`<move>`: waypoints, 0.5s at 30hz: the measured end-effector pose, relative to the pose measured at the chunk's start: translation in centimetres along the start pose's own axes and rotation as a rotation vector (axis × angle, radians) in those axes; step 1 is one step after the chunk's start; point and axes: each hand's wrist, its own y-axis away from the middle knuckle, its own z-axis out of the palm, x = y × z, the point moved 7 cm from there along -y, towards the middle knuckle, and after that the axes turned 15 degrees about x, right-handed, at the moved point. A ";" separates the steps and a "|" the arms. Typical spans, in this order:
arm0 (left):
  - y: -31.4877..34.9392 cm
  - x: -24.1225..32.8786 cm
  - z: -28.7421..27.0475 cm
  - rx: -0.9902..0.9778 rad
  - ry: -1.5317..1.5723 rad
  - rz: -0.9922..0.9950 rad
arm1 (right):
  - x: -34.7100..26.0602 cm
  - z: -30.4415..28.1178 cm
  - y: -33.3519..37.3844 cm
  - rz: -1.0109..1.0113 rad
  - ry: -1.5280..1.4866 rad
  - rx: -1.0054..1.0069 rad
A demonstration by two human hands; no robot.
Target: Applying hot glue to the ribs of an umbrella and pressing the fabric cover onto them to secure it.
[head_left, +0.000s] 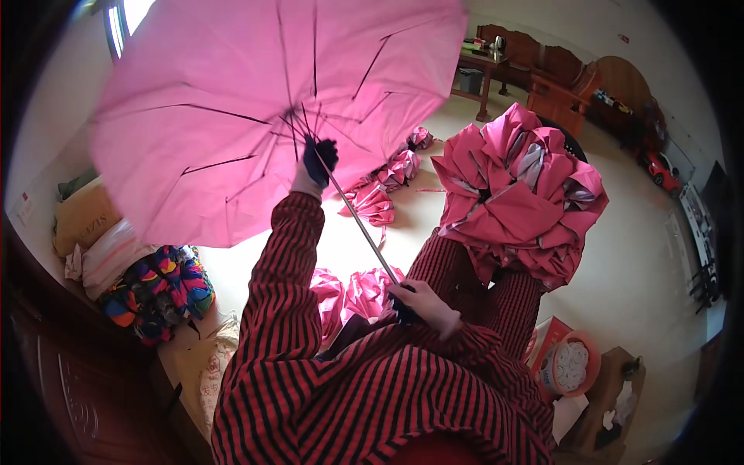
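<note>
A pink umbrella [194, 147] is spread open at the upper left, its underside and dark ribs facing me. My left hand [316, 161], in a glove with dark blue fingers, is closed round the shaft just below where the ribs meet. The thin metal shaft [360, 225] slopes down to my right hand [426, 304], also gloved, which is closed round its lower end. The fingers there largely hide the handle. Over my legs at the right lies a big heap of crumpled pink umbrellas [523, 201] with silvery undersides.
Folded pink umbrellas [372, 203] lie on the floor ahead, and more pink fabric [364, 294] sits beside my lap. At the left are a multicoloured fabric pile [159, 291] and sacks [89, 217]. A pink tub [577, 364] stands lower right. Wooden furniture [562, 81] stands far back.
</note>
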 end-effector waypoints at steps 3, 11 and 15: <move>-0.9 -2.0 -5.1 0.197 -0.279 0.013 | 0.7 -0.8 -1.8 0.072 -0.095 0.026; 1.4 -0.9 -0.5 -0.521 -0.055 -0.186 | 1.1 3.3 -1.2 0.469 -1.056 -0.664; 0.0 0.6 -1.0 0.093 -0.120 -0.026 | -0.7 2.5 -2.5 0.341 -1.051 -0.783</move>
